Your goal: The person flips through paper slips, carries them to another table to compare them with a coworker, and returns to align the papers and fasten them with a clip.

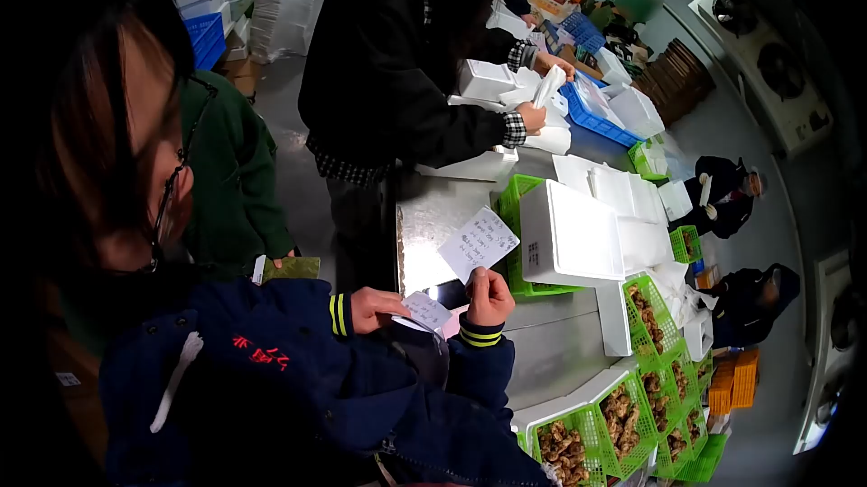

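My left hand (373, 310) is closed on a small stack of handwritten slips (424, 311), thumb on top. Pinched between the fingers of my right hand (490, 295) is a white handwritten note (477, 243), tilted up above the metal table (564, 329). Pink paper (452, 323) shows beside the stack, and a dark flat object, partly hidden, lies behind it. Beyond the note, a white foam box (573, 234) rests in a green basket (517, 202).
Green baskets of brown, lumpy produce (621, 419) line the lower right. A person in black (379, 62) handles white wrapping (549, 85) across the table. Close on my left, a person in green (226, 162) holds a greenish packet (293, 268). Two more people stand farther right.
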`<state>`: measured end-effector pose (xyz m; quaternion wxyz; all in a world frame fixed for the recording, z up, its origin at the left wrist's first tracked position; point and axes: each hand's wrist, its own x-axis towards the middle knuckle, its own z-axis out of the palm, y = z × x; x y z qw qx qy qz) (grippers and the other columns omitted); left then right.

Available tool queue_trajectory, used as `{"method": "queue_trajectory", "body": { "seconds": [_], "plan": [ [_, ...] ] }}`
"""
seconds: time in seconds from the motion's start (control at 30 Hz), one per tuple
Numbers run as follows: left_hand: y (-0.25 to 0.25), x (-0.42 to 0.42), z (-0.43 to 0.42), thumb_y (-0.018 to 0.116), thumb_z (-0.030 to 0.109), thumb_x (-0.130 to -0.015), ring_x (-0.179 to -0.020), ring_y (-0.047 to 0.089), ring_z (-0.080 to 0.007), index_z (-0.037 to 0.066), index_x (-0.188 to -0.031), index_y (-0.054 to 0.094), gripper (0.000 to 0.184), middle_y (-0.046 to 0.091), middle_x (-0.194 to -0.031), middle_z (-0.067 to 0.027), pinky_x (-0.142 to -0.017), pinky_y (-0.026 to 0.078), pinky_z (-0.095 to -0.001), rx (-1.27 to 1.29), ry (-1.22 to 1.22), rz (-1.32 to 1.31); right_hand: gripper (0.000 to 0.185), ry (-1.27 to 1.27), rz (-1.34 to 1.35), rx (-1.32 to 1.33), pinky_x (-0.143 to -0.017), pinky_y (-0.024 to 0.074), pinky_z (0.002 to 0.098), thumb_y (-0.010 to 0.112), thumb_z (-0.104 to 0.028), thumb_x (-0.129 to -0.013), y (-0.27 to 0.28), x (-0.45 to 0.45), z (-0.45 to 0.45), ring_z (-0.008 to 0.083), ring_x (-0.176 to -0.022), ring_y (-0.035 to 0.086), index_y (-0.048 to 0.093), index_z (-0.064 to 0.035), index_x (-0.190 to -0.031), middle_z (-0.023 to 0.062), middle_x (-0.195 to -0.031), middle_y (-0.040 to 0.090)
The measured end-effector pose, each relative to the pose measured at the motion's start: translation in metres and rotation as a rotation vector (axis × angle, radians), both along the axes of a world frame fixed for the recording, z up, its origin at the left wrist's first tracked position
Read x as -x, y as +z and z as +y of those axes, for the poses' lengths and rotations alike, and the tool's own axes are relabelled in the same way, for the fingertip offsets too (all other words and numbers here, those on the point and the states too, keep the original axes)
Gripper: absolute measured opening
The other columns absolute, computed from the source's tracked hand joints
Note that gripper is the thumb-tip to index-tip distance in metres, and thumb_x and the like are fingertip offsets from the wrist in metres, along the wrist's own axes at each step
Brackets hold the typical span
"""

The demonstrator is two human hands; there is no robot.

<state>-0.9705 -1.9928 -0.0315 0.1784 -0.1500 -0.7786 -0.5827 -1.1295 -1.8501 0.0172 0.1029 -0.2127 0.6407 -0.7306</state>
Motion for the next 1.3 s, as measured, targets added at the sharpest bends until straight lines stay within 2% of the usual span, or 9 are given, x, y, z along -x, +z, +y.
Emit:
{"method": "queue_trajectory", "body": {
  "seconds": [0.23,0.33,0.43,0.57,0.63,1.3],
  "plan": [
    [0.003,-0.001,0.001,0.049,-0.015,-0.065,-0.079,0.059,-0.0301,0.001,-0.096,0.059,0.036,0.059,-0.088,-0.0154,-0.068,0.046,-0.0305,-0.014,0.000,-0.029,0.016,0.021,0.017,-0.023,-0.050,0.0348,0.0187,0.056,-0.011,-0.083,0.006,-0.003,-0.004,0.0055,-0.053,0.044,0.057,0.0044,-0.077,0.0008,-0.059,0.052],
    [0.012,0.000,0.001,0.053,-0.010,-0.065,-0.080,0.059,-0.0307,0.001,-0.096,0.059,0.034,0.058,-0.088,-0.0154,-0.069,0.047,-0.0318,0.009,0.009,0.003,0.017,0.013,0.015,-0.039,-0.049,0.0350,0.0189,0.056,-0.011,-0.083,0.002,-0.001,-0.007,0.0051,-0.053,0.043,0.058,0.0047,-0.078,0.0001,-0.058,0.051],
    [0.017,-0.001,0.002,0.051,-0.013,-0.063,-0.081,0.058,-0.0307,0.001,-0.096,0.058,0.037,0.058,-0.088,-0.0153,-0.070,0.047,-0.0322,0.008,-0.008,-0.015,0.017,-0.006,0.051,-0.075,-0.049,0.0352,0.0186,0.057,-0.011,-0.083,0.006,-0.006,-0.007,0.0044,-0.053,0.043,0.058,0.0051,-0.079,-0.0005,-0.059,0.051],
    [0.025,-0.003,0.004,0.044,-0.017,-0.060,-0.076,0.058,-0.0312,0.002,-0.097,0.058,0.043,0.058,-0.084,-0.0158,-0.066,0.045,-0.0312,-0.056,-0.036,-0.069,0.018,0.032,-0.045,-0.002,-0.048,0.0350,0.0182,0.057,-0.013,-0.083,0.010,-0.010,-0.008,0.0046,-0.052,0.044,0.057,0.0049,-0.081,-0.0002,-0.059,0.051],
    [0.027,-0.003,0.003,0.046,-0.016,-0.059,-0.078,0.057,-0.0301,0.000,-0.097,0.056,0.042,0.057,-0.086,-0.0149,-0.067,0.045,-0.0311,-0.041,-0.053,-0.069,0.018,0.022,-0.017,-0.006,-0.047,0.0346,0.0183,0.057,-0.013,-0.084,0.009,-0.009,-0.009,0.0046,-0.050,0.043,0.057,0.0048,-0.081,-0.0002,-0.058,0.051],
    [0.028,-0.002,0.002,0.046,-0.017,-0.060,-0.079,0.058,-0.0295,0.001,-0.097,0.056,0.042,0.058,-0.087,-0.0144,-0.067,0.046,-0.0314,-0.031,-0.040,-0.081,0.017,0.093,-0.059,-0.058,-0.049,0.0350,0.0180,0.056,-0.012,-0.084,0.010,-0.016,-0.014,0.0047,-0.054,0.045,0.059,0.0038,-0.078,-0.0001,-0.060,0.053]
  ]
}}
